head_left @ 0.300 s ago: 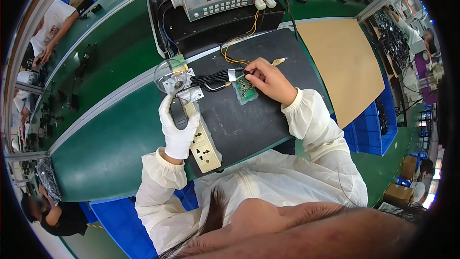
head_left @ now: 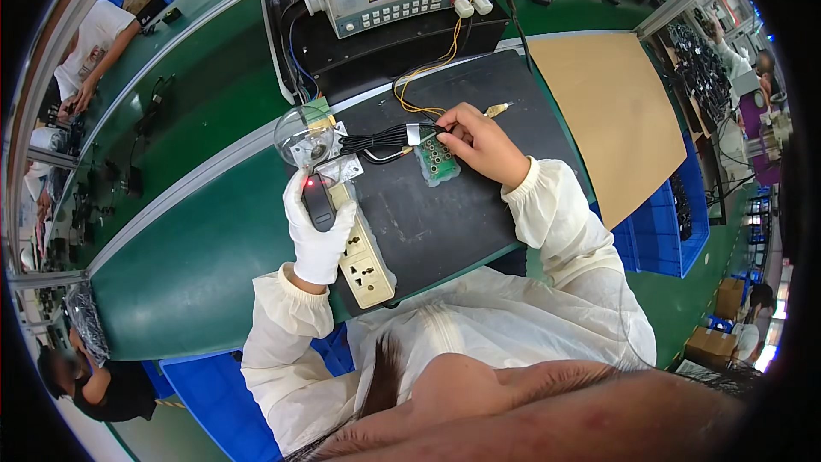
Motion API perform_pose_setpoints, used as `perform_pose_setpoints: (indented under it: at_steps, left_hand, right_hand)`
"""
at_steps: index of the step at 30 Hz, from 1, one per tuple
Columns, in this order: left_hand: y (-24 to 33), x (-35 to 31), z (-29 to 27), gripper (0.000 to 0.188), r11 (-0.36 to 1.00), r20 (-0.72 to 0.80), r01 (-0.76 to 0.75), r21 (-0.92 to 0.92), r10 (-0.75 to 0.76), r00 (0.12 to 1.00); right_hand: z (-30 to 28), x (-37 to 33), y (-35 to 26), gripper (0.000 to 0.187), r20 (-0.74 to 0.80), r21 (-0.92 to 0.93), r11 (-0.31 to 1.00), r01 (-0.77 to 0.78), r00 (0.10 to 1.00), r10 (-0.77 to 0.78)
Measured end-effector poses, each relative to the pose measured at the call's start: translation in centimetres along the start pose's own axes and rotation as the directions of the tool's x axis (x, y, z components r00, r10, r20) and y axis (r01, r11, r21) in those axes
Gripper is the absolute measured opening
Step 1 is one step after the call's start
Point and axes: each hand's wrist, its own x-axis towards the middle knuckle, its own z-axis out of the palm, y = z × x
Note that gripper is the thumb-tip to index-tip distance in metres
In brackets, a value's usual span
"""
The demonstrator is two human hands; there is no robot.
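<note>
My left hand (head_left: pixel 315 244), in a white glove, grips a black power adapter (head_left: pixel 320 208) at the upper end of a cream power strip (head_left: pixel 368 277). A red light glows on the adapter. Its black cable (head_left: pixel 375 140) is bundled with a white tie and runs right toward my bare right hand (head_left: pixel 484 144). That hand pinches the cable's end above a small green circuit board (head_left: pixel 440 166); the fingers hide the tip. A clear glass bulb (head_left: pixel 297 130) stands just beyond my left hand, beside a metal plate (head_left: pixel 345 168).
A bench meter (head_left: pixel 402 2) with a lit display stands at the back, yellow and black wires running down from it. A black mat (head_left: pixel 428 235) covers the work area. Brown cardboard (head_left: pixel 611 111) lies to the right, with a blue bin (head_left: pixel 663 244) below it. Other people sit at left.
A red light has come on at the adapter in my left hand. Both hands stay where they were.
</note>
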Motion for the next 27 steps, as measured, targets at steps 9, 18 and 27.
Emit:
perform_pose_setpoints:
  at_steps: [9, 18, 27]
  left_hand:
    - [-0.2, 0.1, 0.0, 0.079, 1.0, -0.003, -0.005, -0.025, 0.005, 1.0]
    - [0.2, -0.2, -0.3, 0.079, 0.994, 0.053, 0.063, -0.089, -0.059, 0.997]
    - [0.9, 0.2, -0.2, 0.073, 1.0, -0.027, -0.02, -0.013, 0.019, 0.999]
  right_hand:
    - [-0.1, 0.1, -0.2, 0.017, 0.003, -0.001, 1.0, 0.0, 1.0, 0.0]
    - [-0.1, -0.1, -0.3, 0.018, -0.007, -0.017, 1.0, 0.007, 1.0, -0.007]
    - [0.2, -0.2, -1.3, 0.021, -0.256, -0.089, 0.955, 0.283, 0.92, -0.296]
